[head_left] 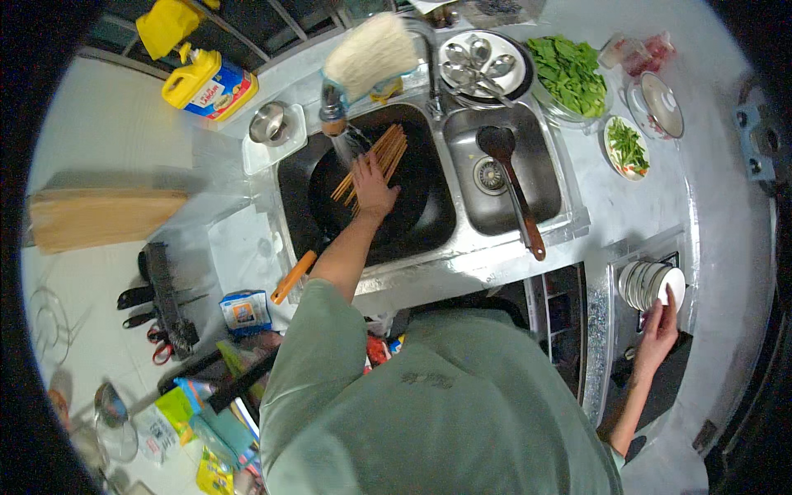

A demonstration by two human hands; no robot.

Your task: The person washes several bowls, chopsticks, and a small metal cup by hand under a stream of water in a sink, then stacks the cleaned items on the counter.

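Observation:
My left hand (374, 189) lies over a bundle of wooden chopsticks (390, 148), fingers bent around them. They are above a dark wok (408, 204) in the large sink basin, with its orange handle (293, 277) sticking out over the front left edge. Water runs from the faucet head (333, 116) beside the chopsticks. Out to the right, my right hand (662, 322) has its fingers on the end piece of a stack of white bowls (640, 286) on the stove; the grip is partly hidden.
The small basin (544, 154) holds a ladle and a spatula with a wooden handle (533, 238). Behind it stand a plate (512, 74) with metal spoons and a bowl of leafy greens (566, 74). A plate of cut greens (626, 148) stands right; knives (136, 297) hang left.

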